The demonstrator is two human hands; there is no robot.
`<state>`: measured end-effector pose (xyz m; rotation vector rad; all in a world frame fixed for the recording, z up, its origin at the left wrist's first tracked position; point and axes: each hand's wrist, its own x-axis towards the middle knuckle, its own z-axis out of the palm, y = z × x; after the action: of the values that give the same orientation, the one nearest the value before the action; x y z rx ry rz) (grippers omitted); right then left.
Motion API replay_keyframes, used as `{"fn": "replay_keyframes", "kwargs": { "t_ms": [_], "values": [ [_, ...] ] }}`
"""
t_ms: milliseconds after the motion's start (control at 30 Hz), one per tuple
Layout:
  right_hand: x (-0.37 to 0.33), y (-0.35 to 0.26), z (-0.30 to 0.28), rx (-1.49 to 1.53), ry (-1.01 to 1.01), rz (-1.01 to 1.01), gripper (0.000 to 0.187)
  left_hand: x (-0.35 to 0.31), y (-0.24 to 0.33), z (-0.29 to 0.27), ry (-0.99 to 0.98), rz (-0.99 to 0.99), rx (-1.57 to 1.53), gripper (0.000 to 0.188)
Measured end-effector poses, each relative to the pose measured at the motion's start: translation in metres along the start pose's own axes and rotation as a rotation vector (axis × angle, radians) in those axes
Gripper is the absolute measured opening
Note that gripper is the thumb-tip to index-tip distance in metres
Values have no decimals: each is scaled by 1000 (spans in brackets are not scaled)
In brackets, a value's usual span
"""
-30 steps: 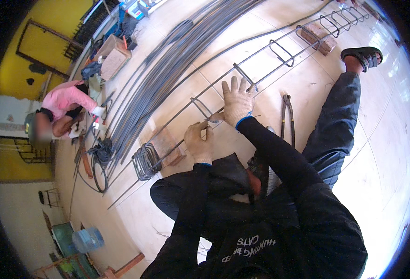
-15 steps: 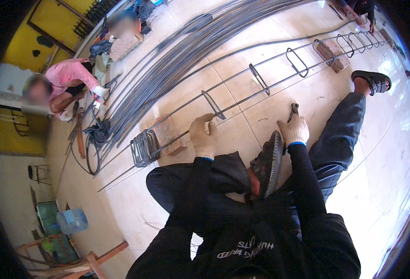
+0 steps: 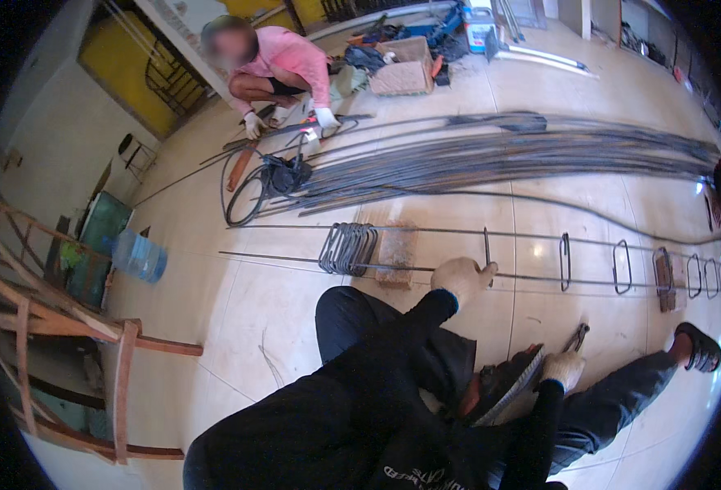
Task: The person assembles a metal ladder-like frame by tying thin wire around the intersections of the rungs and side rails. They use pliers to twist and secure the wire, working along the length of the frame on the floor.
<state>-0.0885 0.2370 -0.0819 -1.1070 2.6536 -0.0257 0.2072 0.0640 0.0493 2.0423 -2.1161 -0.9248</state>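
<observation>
My left hand (image 3: pixel 461 279), in a cream knit glove, is at the nearer of two long parallel steel rods (image 3: pixel 295 259). Its fingers close at the lower end of a rectangular wire stirrup (image 3: pixel 486 243) that spans both rods. The glove partly hides the exact grip. In my right hand (image 3: pixel 563 369), gloved too, are metal pincers (image 3: pixel 579 336), held beside my shoe with the jaws pointing away from me. More stirrups (image 3: pixel 564 261) stand spaced along the rods to the right. A tight bunch of stirrups (image 3: pixel 348 249) hangs near the rods' left end.
Bricks (image 3: pixel 395 255) prop up the rods. Beyond lies a large bundle of steel bars (image 3: pixel 491 155). A person in pink (image 3: pixel 283 61) with white gloves squats at the far left. A water bottle (image 3: pixel 140 258) and wooden frame (image 3: pixel 123 384) stand left. My outstretched leg (image 3: pixel 622 408) lies right.
My view has swung left, so the rods now run nearly level across it. My left hand has come onto the nearer rod and stirrup. The right hand still holds the pincers low.
</observation>
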Motion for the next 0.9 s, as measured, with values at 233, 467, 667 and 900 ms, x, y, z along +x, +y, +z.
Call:
{"fn": "replay_keyframes", "kwargs": {
  "t_ms": [233, 467, 667, 900],
  "values": [
    [12, 18, 2, 364, 53, 234, 38, -28, 8, -7, 35, 44, 39, 75],
    [92, 98, 98, 859, -142, 108, 32, -7, 4, 14, 73, 4, 41, 67],
    [69, 76, 54, 1491, -130, -71, 32, 12, -8, 39, 127, -5, -114, 60],
    [-12, -11, -50, 1644, -225, 122, 29, 36, -27, 67, -285, -429, -1297, 34]
  ]
}}
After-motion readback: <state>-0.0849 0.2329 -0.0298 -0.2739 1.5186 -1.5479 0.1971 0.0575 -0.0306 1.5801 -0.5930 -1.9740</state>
